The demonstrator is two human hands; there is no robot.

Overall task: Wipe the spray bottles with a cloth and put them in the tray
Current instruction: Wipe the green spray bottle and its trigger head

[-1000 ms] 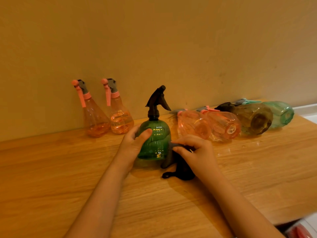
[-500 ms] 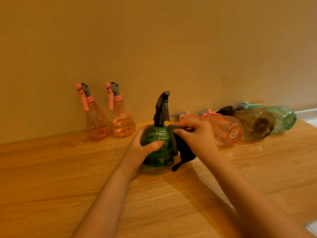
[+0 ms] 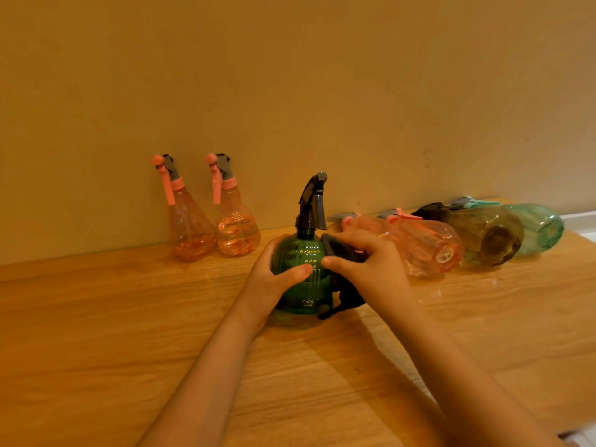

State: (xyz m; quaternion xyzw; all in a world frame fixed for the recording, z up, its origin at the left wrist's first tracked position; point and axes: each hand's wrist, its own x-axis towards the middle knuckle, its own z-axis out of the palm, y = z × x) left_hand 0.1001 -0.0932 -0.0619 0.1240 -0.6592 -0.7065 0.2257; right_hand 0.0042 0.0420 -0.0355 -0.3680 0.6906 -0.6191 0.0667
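Observation:
A green spray bottle [image 3: 304, 282] with a black trigger head stands upright on the wooden table [image 3: 129, 333]. My left hand [image 3: 274, 279] grips its left side, thumb across the front. My right hand [image 3: 371, 269] holds a dark cloth [image 3: 346, 295] against the bottle's right side, and a corner of the cloth hangs down to the table. No tray is in view.
Two upright pink spray bottles [image 3: 190, 227] [image 3: 237, 227] stand by the wall at the left. To the right lie several bottles on their sides: pink ones [image 3: 429, 243], a brownish one [image 3: 487, 237] and a teal one [image 3: 538, 225]. The wall runs close behind them.
My right hand brought the cloth from the table up against the bottle's right side. The left thumb slid across the front, and the bottle's trigger head turned.

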